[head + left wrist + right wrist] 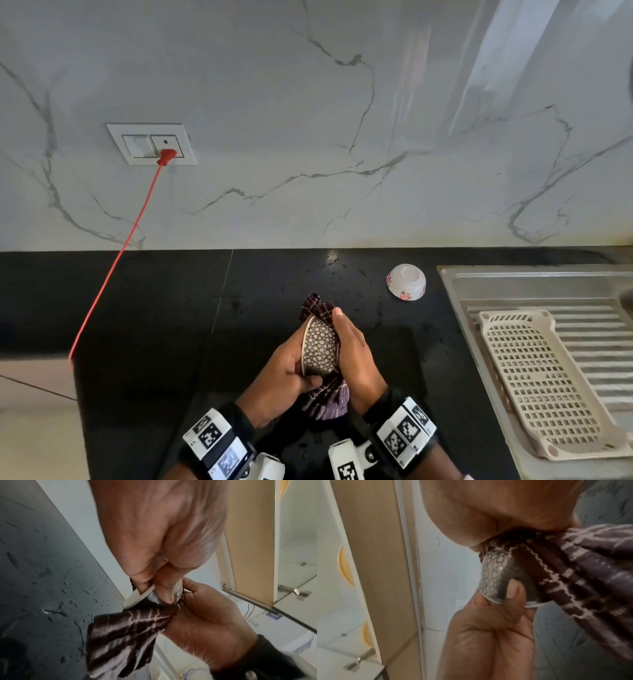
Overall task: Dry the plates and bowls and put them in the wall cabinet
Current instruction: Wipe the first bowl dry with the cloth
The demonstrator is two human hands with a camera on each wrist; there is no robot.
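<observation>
Even daylight fills the head view; a pale glare streak crosses the glossy white marble wall (308,120) at upper right, and straight lines bow near the edges. The polished black stone tabletop (154,308) reflects dimly. Both wrist views are soft, smeared with motion blur.

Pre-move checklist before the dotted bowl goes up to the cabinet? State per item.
1. Left hand grips the dotted bowl: ok.
2. Right hand presses the striped cloth on the bowl: ok.
3. Bowl fully dry: cannot tell; the inside is hidden.
4. Cabinet door open: ok in the wrist views.
5. Free shelf space: cannot tell.
6. Floral bowl upside down on the wet counter, not yet dried: not ok.
</observation>
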